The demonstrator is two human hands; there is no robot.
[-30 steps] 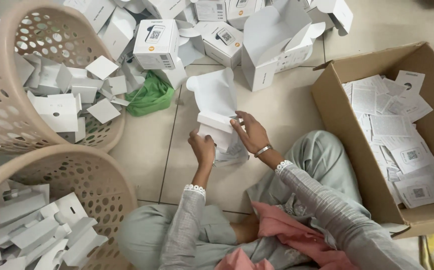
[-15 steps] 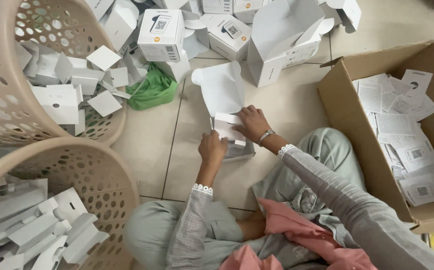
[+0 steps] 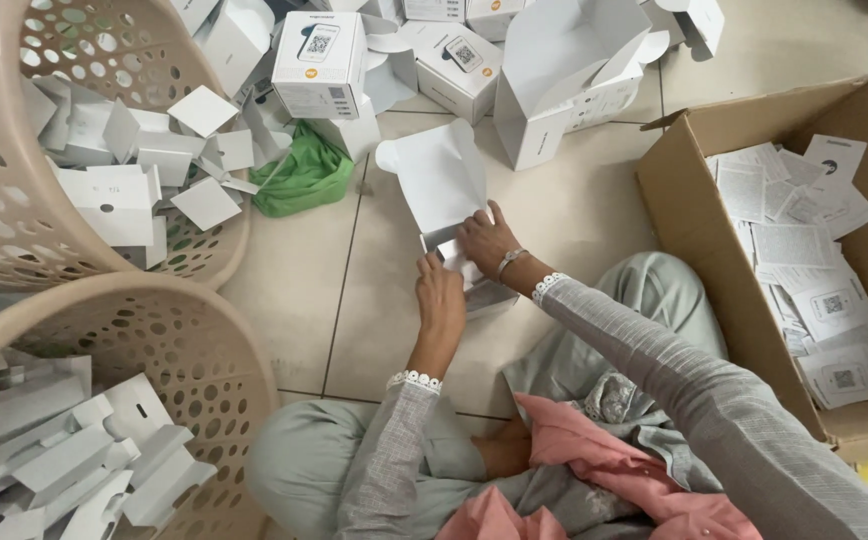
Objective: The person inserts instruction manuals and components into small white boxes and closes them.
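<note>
A small white carton (image 3: 444, 195) with its lid flap standing open rests on the tiled floor in front of me. My left hand (image 3: 441, 297) grips its near left side. My right hand (image 3: 487, 240), with a bracelet at the wrist, presses on the carton's open top, fingers on the rim. What lies inside the carton is hidden by both hands.
Two beige perforated baskets hold white card inserts: one at upper left (image 3: 14, 240), one at lower left (image 3: 144, 330). A green bag (image 3: 302, 180) lies by the upper basket. More white cartons (image 3: 322, 62) pile at the top. A brown cardboard box (image 3: 699, 230) with printed leaflets stands at right.
Both hands and the carton have come down from mid-air to the floor near my knees. The lid flap still stands open.
</note>
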